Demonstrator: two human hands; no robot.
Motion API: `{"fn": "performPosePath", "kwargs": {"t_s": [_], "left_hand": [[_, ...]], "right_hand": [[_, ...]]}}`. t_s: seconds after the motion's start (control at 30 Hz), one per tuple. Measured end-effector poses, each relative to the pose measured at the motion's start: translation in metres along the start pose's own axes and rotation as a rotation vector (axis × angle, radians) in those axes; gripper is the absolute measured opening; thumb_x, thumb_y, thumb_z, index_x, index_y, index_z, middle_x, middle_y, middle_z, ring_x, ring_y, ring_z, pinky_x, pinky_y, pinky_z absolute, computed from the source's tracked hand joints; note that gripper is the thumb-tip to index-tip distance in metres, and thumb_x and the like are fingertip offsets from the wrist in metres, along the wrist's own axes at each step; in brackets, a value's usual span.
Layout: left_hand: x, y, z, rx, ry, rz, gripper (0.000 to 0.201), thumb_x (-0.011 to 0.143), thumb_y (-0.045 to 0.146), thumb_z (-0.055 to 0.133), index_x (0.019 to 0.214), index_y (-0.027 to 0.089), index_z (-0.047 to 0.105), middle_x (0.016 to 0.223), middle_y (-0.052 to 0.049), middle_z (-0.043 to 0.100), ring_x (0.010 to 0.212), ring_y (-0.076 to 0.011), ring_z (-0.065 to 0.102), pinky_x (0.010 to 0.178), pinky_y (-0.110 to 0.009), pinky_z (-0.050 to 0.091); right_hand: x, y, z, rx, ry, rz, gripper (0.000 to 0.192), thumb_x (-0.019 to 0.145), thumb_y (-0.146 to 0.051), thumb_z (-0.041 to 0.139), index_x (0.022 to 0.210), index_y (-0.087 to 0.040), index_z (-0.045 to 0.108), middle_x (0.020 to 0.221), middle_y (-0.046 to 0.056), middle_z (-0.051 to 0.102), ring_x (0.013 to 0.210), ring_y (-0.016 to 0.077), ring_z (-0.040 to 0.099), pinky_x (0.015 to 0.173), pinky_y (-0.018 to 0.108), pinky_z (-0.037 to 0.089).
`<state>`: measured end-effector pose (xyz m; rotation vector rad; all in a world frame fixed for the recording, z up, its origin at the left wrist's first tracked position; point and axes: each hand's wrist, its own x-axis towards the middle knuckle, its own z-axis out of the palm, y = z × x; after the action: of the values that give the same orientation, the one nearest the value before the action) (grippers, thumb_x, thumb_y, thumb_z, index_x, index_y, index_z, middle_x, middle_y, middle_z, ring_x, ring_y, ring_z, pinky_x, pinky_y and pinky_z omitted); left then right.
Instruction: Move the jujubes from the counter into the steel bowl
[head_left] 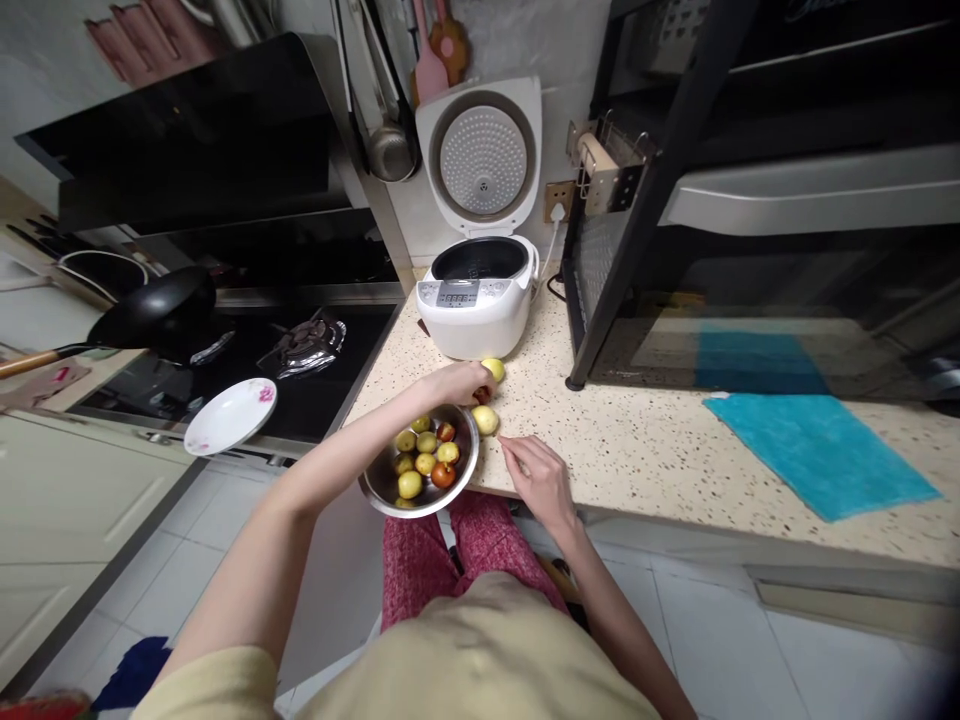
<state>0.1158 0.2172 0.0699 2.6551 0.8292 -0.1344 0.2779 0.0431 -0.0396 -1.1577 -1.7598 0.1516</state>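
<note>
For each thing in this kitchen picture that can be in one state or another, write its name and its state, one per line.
Rice cooker: lid up, pot looks empty.
Metal bowl: holds small green and reddish fruits, overhangs counter edge.
White plate: empty, on stove edge.
Wok: on the hob.
Left hand: closed on a fruit.
Right hand: open, on counter.
Blue cloth: spread flat.

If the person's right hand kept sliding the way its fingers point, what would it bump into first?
Most likely the yellow-green fruit lying on the counter beside the metal bowl. The right hand points up and left at it, though the gap is hard to judge.
</note>
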Motion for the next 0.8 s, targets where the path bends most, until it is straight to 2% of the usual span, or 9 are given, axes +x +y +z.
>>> {"fn": "performPosePath", "kwargs": {"t_s": [0.17, 0.3, 0.37, 0.47, 0.57, 0.67, 0.8], "left_hand": [[-0.012, 0.005, -0.013, 0.036, 0.085, 0.026, 0.026, 0.073, 0.001, 0.069, 0.094, 0.015, 0.076, 0.095, -0.007, 0.075, 0.078, -0.0175, 0.066, 0.068, -0.026, 0.046], [-0.053, 0.014, -0.028, 0.038, 0.234, 0.032, 0.021, 0.084, 0.006, 0.064, 0.102, 0.014, 0.072, 0.105, -0.009, 0.072, 0.086, -0.0183, 0.068, 0.078, -0.029, 0.051], [-0.079, 0.017, -0.028, 0.037, 0.267, 0.028, 0.019, 0.086, 0.007, 0.064, 0.101, 0.015, 0.071, 0.105, -0.008, 0.071, 0.09, -0.0194, 0.069, 0.082, -0.03, 0.053], [-0.112, 0.017, -0.018, 0.036, 0.256, -0.025, 0.019, 0.089, 0.008, 0.063, 0.103, 0.017, 0.071, 0.104, -0.007, 0.072, 0.091, -0.0194, 0.07, 0.083, -0.03, 0.054], [-0.132, 0.011, 0.0, 0.008, 0.225, -0.095, 0.023, 0.089, 0.009, 0.066, 0.11, 0.018, 0.07, 0.108, -0.007, 0.073, 0.094, -0.0197, 0.072, 0.086, -0.03, 0.055], [-0.137, 0.004, 0.016, -0.06, 0.251, -0.103, 0.023, 0.089, 0.012, 0.069, 0.111, 0.018, 0.07, 0.11, -0.008, 0.075, 0.098, -0.0206, 0.073, 0.089, -0.032, 0.056], [-0.134, 0.001, 0.028, -0.096, 0.277, -0.086, 0.02, 0.094, 0.017, 0.066, 0.114, 0.018, 0.069, 0.114, -0.009, 0.075, 0.103, -0.0219, 0.073, 0.094, -0.034, 0.057]], "right_hand": [[0.001, 0.001, -0.001, 0.02, 0.022, 0.01, 0.027, 0.103, -0.014, 0.055, 0.114, -0.023, 0.078, 0.096, 0.006, 0.08, 0.085, 0.0196, 0.074, 0.083, 0.035, 0.059], [0.001, 0.003, -0.001, 0.029, 0.021, 0.01, 0.026, 0.103, -0.015, 0.055, 0.113, -0.022, 0.078, 0.096, 0.006, 0.08, 0.085, 0.0194, 0.074, 0.082, 0.035, 0.06], [0.001, 0.003, 0.0, 0.03, 0.018, -0.004, 0.024, 0.103, -0.015, 0.056, 0.112, -0.021, 0.078, 0.096, 0.006, 0.081, 0.085, 0.0193, 0.074, 0.081, 0.035, 0.06], [0.001, 0.003, 0.001, 0.024, 0.014, -0.027, 0.024, 0.103, -0.014, 0.056, 0.111, -0.021, 0.077, 0.097, 0.006, 0.081, 0.085, 0.0193, 0.074, 0.08, 0.035, 0.059], [0.0, 0.003, 0.002, 0.012, 0.012, -0.039, 0.024, 0.104, -0.014, 0.055, 0.111, -0.021, 0.077, 0.097, 0.006, 0.081, 0.086, 0.0195, 0.074, 0.08, 0.035, 0.059], [0.0, 0.003, 0.003, -0.002, 0.008, -0.042, 0.024, 0.104, -0.015, 0.055, 0.111, -0.02, 0.077, 0.095, 0.007, 0.08, 0.084, 0.0199, 0.074, 0.079, 0.035, 0.059], [0.0, 0.002, 0.003, -0.008, 0.006, -0.031, 0.023, 0.104, -0.016, 0.055, 0.111, -0.02, 0.077, 0.094, 0.007, 0.08, 0.084, 0.0199, 0.074, 0.079, 0.035, 0.058]]}}
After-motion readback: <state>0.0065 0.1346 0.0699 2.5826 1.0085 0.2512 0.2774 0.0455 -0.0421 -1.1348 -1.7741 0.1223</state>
